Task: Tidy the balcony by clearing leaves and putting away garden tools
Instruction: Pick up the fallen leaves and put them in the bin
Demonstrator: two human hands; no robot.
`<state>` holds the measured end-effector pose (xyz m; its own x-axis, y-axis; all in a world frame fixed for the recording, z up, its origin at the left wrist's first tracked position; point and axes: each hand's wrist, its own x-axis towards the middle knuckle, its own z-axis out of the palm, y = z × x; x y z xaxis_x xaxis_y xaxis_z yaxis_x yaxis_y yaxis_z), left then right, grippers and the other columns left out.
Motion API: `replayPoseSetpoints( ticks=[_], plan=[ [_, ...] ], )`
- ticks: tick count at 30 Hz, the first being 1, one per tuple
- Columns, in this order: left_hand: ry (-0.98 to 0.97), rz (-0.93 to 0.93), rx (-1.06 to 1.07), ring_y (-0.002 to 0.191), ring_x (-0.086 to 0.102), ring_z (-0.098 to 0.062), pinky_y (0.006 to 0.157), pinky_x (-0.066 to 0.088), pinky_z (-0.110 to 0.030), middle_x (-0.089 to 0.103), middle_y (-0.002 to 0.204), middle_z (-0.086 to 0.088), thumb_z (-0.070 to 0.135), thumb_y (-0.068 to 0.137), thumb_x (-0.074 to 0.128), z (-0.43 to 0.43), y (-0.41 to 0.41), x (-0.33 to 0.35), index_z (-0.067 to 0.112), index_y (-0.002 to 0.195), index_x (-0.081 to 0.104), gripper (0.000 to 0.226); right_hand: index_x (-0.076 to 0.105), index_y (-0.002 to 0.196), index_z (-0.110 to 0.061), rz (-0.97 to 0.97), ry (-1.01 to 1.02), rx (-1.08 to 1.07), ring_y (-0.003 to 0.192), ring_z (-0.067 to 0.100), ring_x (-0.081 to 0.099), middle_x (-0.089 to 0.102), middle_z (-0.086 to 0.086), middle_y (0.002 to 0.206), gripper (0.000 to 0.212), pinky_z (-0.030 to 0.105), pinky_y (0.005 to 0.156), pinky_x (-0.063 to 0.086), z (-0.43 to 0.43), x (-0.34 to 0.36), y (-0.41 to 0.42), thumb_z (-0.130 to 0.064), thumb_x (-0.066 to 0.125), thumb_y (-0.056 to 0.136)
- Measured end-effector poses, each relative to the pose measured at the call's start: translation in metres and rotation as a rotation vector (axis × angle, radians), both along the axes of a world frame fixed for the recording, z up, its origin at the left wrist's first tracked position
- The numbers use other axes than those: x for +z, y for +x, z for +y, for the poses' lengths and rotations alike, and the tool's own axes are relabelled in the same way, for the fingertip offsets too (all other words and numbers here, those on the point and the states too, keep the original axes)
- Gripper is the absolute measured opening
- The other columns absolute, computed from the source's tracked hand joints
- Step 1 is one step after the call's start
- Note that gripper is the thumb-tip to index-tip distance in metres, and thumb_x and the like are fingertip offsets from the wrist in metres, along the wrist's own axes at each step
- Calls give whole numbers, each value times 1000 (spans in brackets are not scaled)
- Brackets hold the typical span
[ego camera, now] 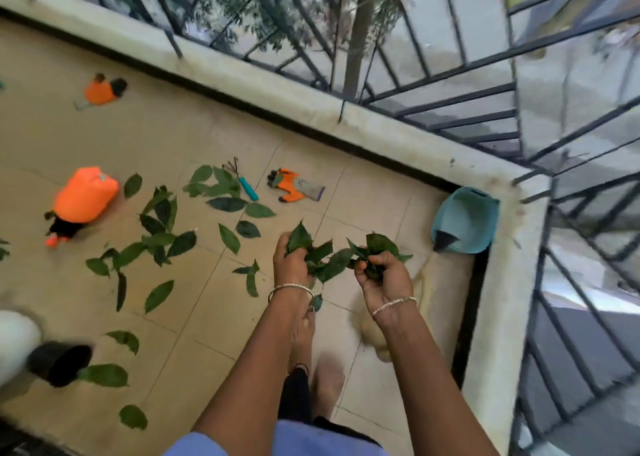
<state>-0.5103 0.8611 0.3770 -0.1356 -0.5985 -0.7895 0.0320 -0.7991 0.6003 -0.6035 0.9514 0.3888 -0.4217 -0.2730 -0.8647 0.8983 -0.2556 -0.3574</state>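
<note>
Both your hands are busy in front of you, held above the tiled floor (207,137). Your left hand (291,261) is clenched round a clump of green leaves, knuckles up. Your right hand (381,275) lies palm up with its fingers curled over the other end. The gathered leaves (332,258) bridge the gap between the two fists, and a few tips stick up past your fingers. Each wrist wears a thin bangle.

Taking your hands as the centre of the dial:

- The loose leaves (162,234) lie scattered on the tiles from seven o'clock round to eleven, thickest at nine.
- An orange and grey glove (298,187) lies flat at eleven.
- Just beside it, between ten and eleven, a small hand tool with a teal handle (247,187) rests with its prongs among the leaves.
- Between nine and ten an orange spray bottle (85,196) lies on its side, nozzle toward you.
- Farther off at ten lies a smaller orange object (102,90), too blurred to name.
- At two o'clock a teal container (465,218) sits tucked into the corner against the pale ledge (311,106).
- The dark railing (450,102) rises from that ledge.
- At eight o'clock a black pot (60,362) lies tipped over, its mouth facing a leaf.

Your bare feet show below your forearms, at six.
</note>
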Motion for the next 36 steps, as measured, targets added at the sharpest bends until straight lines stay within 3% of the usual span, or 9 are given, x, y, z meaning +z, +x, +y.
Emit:
replayPoseSetpoints(
  ticks=[2,7,12,15,17,20,27,32,36],
  plan=[
    [9,17,-6,84,65,-32,79,55,-50,65,107,-19,-8,94,40,11,-6,54,7,127,54,39,50,73,-5,18,-12,-27,69,23,51,55,14,83,24,21,45,48,16,57,-1,12,40,87],
    [-9,44,-110,62,55,-24,64,50,-34,58,78,-14,-12,93,35,52,-13,175,10,87,58,33,50,73,-6,60,40,-54,60,21,47,54,11,75,19,20,41,45,72,174,5,9,43,84],
    [-10,119,-272,65,60,-23,60,54,-33,61,78,-12,-8,93,40,89,-18,244,12,85,59,29,52,73,-5,133,94,-193,56,20,48,55,11,71,19,19,40,45,116,247,18,8,43,84],
    [7,179,-381,68,60,-26,65,54,-37,61,83,-15,-7,93,38,107,-19,274,7,101,60,28,56,80,-4,175,69,-306,58,20,51,59,12,75,18,19,41,45,134,281,32,7,43,84],
    [14,224,-487,64,62,-25,56,56,-33,62,83,-16,-8,93,38,117,-18,291,5,108,59,29,57,77,-4,218,59,-413,59,20,52,60,11,73,19,20,41,45,148,300,46,8,44,83],
    [18,285,-618,51,65,-16,42,52,-23,66,67,-11,-6,93,43,126,-11,318,5,95,61,21,56,75,-4,247,28,-608,60,21,50,58,11,72,19,20,40,44,166,318,76,9,43,82],
    [50,367,-923,102,64,-38,88,54,-52,66,112,-19,-5,90,42,154,31,338,9,126,60,42,51,79,-4,310,12,-973,64,22,49,54,12,80,16,21,42,47,204,338,173,9,43,84],
    [140,311,-1138,75,63,-26,61,59,-33,65,88,-12,-2,95,42,205,77,336,14,108,60,28,49,76,-6,334,69,-1233,64,22,48,53,11,77,19,20,41,47,251,340,249,8,41,86],
    [205,334,-1304,73,67,-30,77,58,-53,69,83,-14,-3,94,42,257,107,323,10,109,66,31,50,77,-7,309,144,-1413,63,22,46,50,10,73,19,22,40,48,296,335,308,7,42,86]
  ],
)
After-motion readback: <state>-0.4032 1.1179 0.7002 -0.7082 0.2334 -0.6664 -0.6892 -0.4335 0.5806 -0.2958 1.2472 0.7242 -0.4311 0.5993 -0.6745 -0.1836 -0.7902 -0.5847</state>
